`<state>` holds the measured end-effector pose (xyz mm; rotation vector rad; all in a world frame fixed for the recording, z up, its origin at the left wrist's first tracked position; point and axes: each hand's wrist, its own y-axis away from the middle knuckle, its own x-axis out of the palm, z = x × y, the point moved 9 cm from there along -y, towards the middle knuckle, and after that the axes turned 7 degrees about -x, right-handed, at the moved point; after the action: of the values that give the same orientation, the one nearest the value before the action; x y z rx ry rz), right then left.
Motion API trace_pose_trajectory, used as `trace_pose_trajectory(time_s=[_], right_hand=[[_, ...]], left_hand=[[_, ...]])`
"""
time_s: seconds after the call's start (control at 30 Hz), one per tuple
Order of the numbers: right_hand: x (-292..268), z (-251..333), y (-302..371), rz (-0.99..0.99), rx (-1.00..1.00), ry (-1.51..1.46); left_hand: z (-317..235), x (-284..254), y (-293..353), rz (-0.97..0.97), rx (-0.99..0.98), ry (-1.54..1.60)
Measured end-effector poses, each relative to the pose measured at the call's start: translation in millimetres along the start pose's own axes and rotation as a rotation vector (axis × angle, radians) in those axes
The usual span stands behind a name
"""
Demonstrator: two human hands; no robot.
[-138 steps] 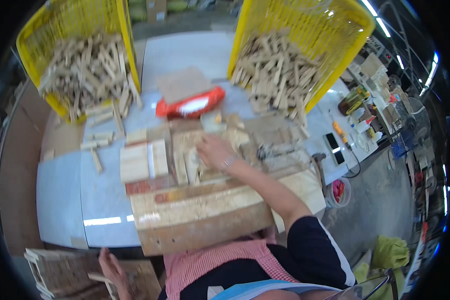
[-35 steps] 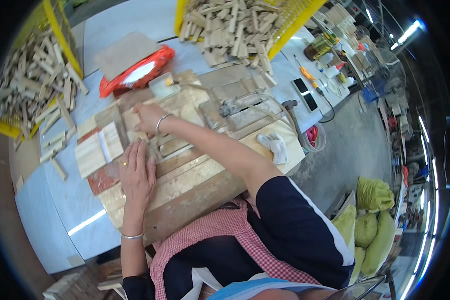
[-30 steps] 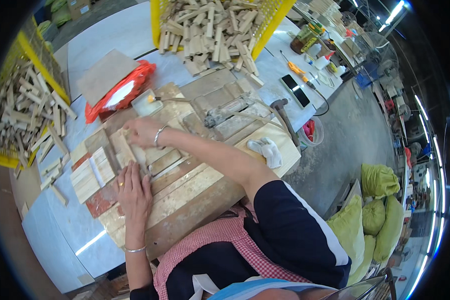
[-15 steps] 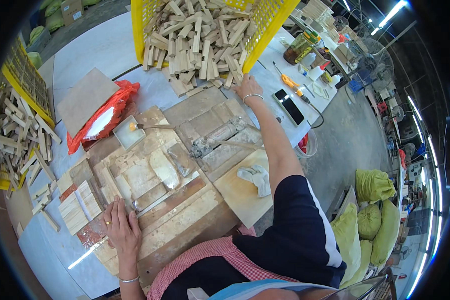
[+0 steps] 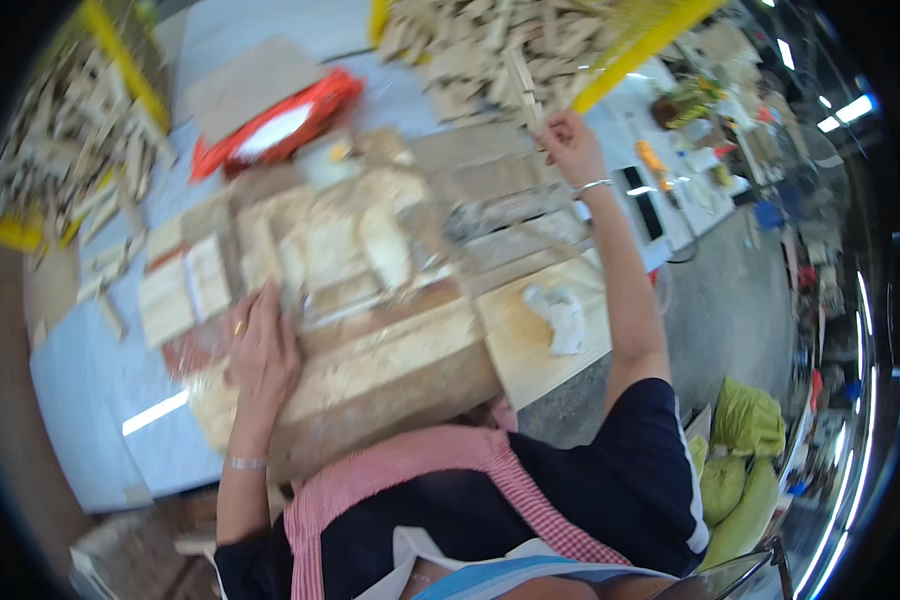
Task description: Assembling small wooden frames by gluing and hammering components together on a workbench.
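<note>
My right hand (image 5: 573, 148) is raised at the front of the yellow crate of wood pieces, fingers pinched on a slim wood piece (image 5: 523, 82) that points up and away. My left hand (image 5: 263, 345) lies with its fingers stretched out on the worn wooden work board (image 5: 400, 345), holding nothing that I can see. Beside its fingertips sits a block of pale wood strips (image 5: 183, 292) laid side by side. Farther right on the board is a long dusty tool (image 5: 500, 215), too blurred to name.
At the back stands a yellow crate (image 5: 635, 60) heaped with wood pieces; another yellow crate (image 5: 130, 70) is at left. A red plastic bag (image 5: 315, 120) lies under a flat board (image 5: 250, 88). A phone (image 5: 638, 203) and a white glove (image 5: 560, 318) lie at right.
My right hand has lifted from the crate's front edge and now holds a wood piece. The view has shifted and is blurred. My left hand stays on the board.
</note>
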<state>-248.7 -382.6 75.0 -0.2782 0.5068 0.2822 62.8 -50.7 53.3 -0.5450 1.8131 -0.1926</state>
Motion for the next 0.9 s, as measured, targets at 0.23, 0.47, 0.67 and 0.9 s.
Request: trace_pose_trajectory(time_s=[0.23, 0.47, 0.67, 0.9], right_hand=[[160.4, 128.0, 94.7, 0.378, -0.656, 0.330], [197.9, 130.1, 130.9, 0.532, -0.800, 0.346], [206.1, 124.6, 126.7, 0.657, -0.781, 0.280], [210.4, 120.9, 122.4, 0.715, -0.734, 0.302]], left_hand=[[1.4, -7.9, -1.9, -0.071, 0.009, 0.039], [2.8, -10.7, 5.0, -0.090, 0.050, 0.045], [2.3, -6.7, 5.8, -0.062, 0.073, 0.033], [-7.5, -6.3, 5.0, -0.012, 0.113, -0.051]])
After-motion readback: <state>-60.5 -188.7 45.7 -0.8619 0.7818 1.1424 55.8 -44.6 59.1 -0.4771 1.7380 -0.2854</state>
